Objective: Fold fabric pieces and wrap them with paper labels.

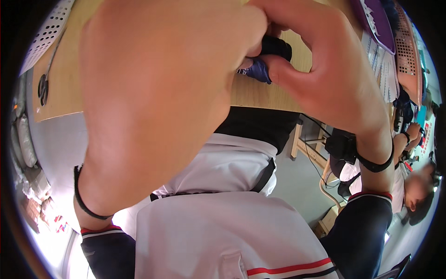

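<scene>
1. Head view: left hand (158, 93) fills the frame's centre, raised close to the camera, fingers curled; its grip closes on a small dark object (274, 49).
2. Right hand (325, 69), upper right, thumb and fingers pinching the same object together with a blue-purple piece (258, 70).
3. Wooden tabletop (69, 79) lies behind both hands.
4. Another person's hand (411, 132) at far right edge.

Both hands, the left hand (158, 88) and right hand (320, 69), pinch a small dark object (272, 51) (partly blue) together. They are raised above a wooden table (65, 79).
</scene>
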`<state>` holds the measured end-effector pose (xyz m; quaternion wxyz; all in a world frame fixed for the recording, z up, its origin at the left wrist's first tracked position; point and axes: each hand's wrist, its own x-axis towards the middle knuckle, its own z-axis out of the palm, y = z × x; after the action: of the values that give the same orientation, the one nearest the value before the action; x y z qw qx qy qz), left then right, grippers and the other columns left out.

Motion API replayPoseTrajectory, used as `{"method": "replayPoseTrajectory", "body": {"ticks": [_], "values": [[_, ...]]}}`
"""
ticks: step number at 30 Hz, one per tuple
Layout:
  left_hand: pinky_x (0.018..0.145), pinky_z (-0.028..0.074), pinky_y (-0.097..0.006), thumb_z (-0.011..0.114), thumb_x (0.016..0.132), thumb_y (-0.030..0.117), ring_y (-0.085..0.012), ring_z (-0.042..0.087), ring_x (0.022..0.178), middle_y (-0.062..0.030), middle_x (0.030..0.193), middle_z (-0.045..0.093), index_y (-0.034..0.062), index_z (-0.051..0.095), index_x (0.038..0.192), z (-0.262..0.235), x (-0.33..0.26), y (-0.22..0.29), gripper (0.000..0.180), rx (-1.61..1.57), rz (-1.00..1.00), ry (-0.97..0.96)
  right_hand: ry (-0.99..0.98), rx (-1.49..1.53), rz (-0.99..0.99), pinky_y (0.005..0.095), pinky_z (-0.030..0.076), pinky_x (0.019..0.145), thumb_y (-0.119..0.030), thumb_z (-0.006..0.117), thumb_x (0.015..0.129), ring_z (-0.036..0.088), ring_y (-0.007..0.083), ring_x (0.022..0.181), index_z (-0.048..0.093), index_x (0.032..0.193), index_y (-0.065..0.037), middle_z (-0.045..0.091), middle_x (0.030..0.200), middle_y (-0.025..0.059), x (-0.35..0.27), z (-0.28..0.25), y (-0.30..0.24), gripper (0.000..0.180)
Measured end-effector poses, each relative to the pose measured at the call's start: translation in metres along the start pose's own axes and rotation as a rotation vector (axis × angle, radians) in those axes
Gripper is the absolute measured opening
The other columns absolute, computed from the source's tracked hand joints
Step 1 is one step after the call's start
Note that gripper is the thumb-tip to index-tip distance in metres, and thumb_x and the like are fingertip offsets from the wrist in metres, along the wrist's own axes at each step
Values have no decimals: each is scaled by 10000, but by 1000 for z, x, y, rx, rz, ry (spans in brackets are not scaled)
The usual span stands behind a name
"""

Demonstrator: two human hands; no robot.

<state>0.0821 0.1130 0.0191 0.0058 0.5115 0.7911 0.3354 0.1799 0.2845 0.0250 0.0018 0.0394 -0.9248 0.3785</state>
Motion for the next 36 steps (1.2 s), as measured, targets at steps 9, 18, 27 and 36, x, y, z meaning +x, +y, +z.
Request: {"method": "replayPoseTrajectory", "body": {"ticks": [9, 18, 27, 36], "values": [[661, 523, -368, 724, 631, -90, -312, 672, 726, -130, 786, 686, 18, 699, 957, -11, 7, 10, 344, 78, 54, -218, 368, -340, -239, 391, 529, 742, 88, 711, 625, 654, 329, 873, 653, 999, 49, 647, 1007, 186, -20, 42, -12, 380], [669, 524, -387, 736, 629, -68, -382, 654, 765, -161, 841, 679, 53, 652, 1136, -1, -16, 4, 528, 196, 123, -318, 555, -412, -513, 371, 553, 769, -23, 764, 557, 654, 340, 904, 666, 942, 90, 668, 1039, 223, -35, 64, 5, 413], [883, 534, -277, 869, 780, 177, -136, 673, 951, -114, 1053, 705, -72, 563, 1253, -17, -22, 10, 616, -1083, -649, -324, 392, 710, 112, 363, 472, 1041, -57, 775, 811, 616, 217, 1170, 527, 1368, 108, 635, 1254, 166, -45, 25, -28, 632], [840, 563, -267, 878, 797, 199, -129, 687, 936, -97, 1056, 708, -76, 572, 1275, -11, -14, 1, 632, -1211, -737, -464, 316, 808, 478, 279, 555, 853, -68, 736, 864, 662, 131, 982, 592, 1304, 61, 665, 1146, 120, -29, 18, -37, 480]]}}
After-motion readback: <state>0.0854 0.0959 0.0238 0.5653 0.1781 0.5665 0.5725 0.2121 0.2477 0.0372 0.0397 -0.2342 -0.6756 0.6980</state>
